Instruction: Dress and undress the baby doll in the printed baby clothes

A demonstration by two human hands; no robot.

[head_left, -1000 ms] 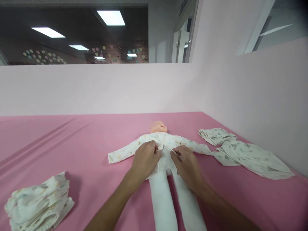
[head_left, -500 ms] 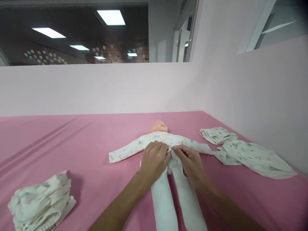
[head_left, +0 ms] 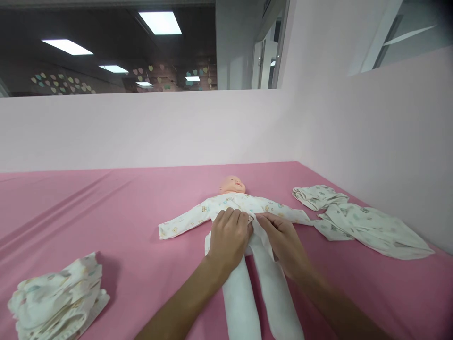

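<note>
A baby doll [head_left: 231,184] lies on its back, dressed in a white long-sleeved baby shirt [head_left: 189,222] with small printed figures and plain white baby trousers [head_left: 242,297]. My left hand [head_left: 230,236] rests over the doll's waist, thumb and fingers closed on the white cloth there. Opposite it, my right hand [head_left: 283,238] pinches at the top edge of the trousers. Between the fingertips shows a small pale fold or loop of cloth, too small to name. The doll's belly is mostly hidden by my hands.
A pink sheet [head_left: 141,274] covers the surface. Folded printed baby clothes [head_left: 56,300] lie at front left. To the right, a small printed bundle [head_left: 318,196] and a loosely spread printed garment [head_left: 375,231] lie near the white wall [head_left: 389,141].
My hands stay at the doll's waist, with the right fingertips slightly farther from the left. The whole view has shifted a little; the clothes lie as before.
</note>
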